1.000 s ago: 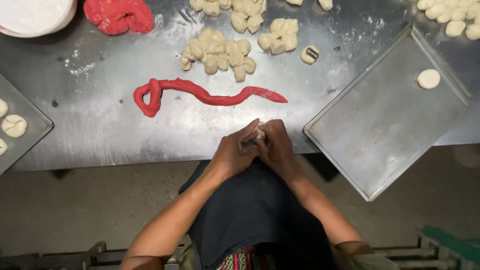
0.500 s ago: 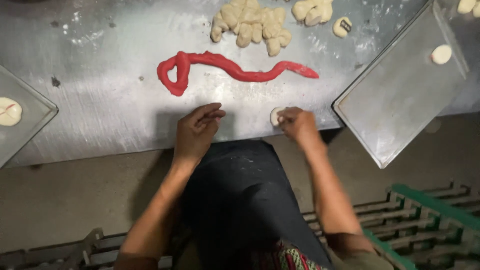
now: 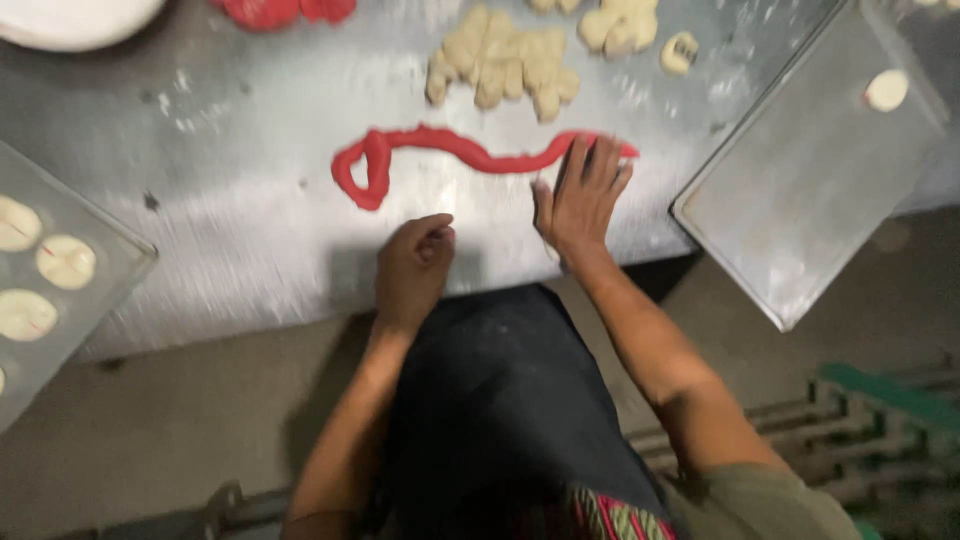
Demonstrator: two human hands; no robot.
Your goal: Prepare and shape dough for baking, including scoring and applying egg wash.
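A long red dough rope (image 3: pixel 455 152) lies across the metal table (image 3: pixel 230 200), curled into a loop at its left end. My right hand (image 3: pixel 580 195) is spread flat with the fingers apart, its fingertips over the right end of the rope. My left hand (image 3: pixel 413 265) rests near the table's front edge with the fingers curled in; whether it holds anything is hidden. A pile of pale dough pieces (image 3: pixel 505 65) sits just beyond the rope.
A metal tray (image 3: pixel 800 200) at the right holds one round white dough disc (image 3: pixel 886 90). Another tray (image 3: pixel 90 290) at the left carries several flat discs. A red dough lump (image 3: pixel 280 10) and a white bowl (image 3: pixel 75 20) sit at the far edge.
My hands came apart from in front of me. The right hand moved forward and opened flat onto the rope's right end; the small dough piece it touched is no longer visible.
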